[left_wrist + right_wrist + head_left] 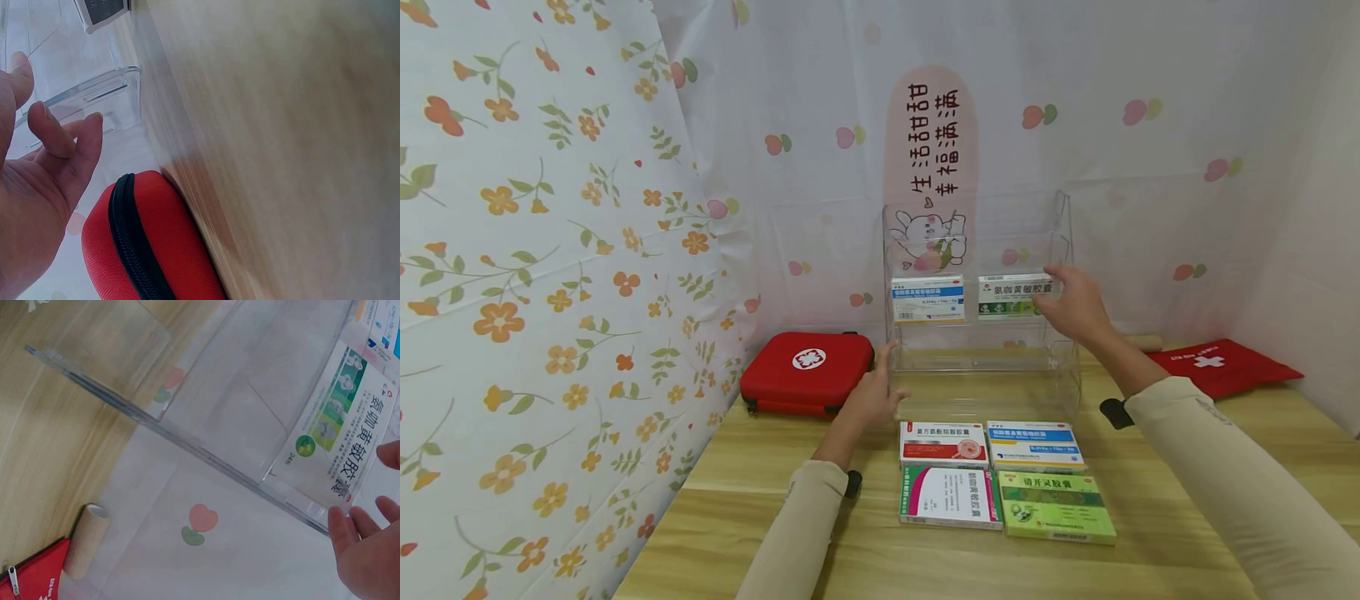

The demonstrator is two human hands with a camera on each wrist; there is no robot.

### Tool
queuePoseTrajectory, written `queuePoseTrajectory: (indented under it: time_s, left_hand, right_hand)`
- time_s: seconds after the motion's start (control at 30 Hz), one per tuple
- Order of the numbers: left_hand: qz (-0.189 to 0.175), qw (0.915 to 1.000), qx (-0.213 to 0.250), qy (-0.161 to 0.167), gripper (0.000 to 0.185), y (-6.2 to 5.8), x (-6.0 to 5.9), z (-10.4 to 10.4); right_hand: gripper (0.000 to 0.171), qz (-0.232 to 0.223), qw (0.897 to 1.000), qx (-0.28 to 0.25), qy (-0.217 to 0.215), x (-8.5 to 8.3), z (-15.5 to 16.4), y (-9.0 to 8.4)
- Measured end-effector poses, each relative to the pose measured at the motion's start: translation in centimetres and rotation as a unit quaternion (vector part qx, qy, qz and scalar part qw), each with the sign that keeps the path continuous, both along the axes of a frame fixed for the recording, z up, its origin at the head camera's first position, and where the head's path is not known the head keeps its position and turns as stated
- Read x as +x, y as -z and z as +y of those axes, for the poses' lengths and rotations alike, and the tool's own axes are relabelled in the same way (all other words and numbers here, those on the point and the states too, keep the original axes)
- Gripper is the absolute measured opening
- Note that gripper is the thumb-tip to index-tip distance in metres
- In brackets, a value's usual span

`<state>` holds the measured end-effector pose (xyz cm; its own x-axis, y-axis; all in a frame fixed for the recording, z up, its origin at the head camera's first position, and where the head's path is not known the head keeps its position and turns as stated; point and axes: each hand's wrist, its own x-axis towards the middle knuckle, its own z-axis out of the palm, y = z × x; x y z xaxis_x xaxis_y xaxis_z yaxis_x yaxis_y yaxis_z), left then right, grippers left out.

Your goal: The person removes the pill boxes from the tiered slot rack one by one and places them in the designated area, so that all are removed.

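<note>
A clear acrylic display rack stands on the table in the head view. On its upper tier sit a blue-and-white medicine box and a white-and-green medicine box. My right hand is at the right end of the white-and-green box; the right wrist view shows thumb and fingers spread apart there, the fingertips by its corner. My left hand is at the rack's lower left side, fingers loosely bent and holding nothing in the left wrist view. Whether it touches the rack I cannot tell.
In front of the rack lie a red-and-white box, a blue-and-white box, a green-and-pink box and a green box. A red first-aid case stands left; a red pouch and cardboard tube lie right.
</note>
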<state>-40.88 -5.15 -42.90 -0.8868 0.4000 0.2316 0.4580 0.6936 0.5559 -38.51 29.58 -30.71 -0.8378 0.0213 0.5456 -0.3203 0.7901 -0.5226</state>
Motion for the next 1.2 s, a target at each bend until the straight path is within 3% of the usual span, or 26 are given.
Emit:
queuePoseTrajectory:
  time_s: [0.8,1.2]
  left_hand:
    - [-0.006,1.0000,-0.004,-0.006,0.092,-0.07,0.11,-0.01]
    - [-0.007,0.9999,-0.006,-0.008,0.093,-0.19,0.24,0.14]
  right_hand:
    - [0.043,-0.054,0.998,0.003,0.021,-0.49,0.21,-0.51]
    - [0.032,-0.027,0.999,0.017,0.030,-0.73,0.27,-0.34]
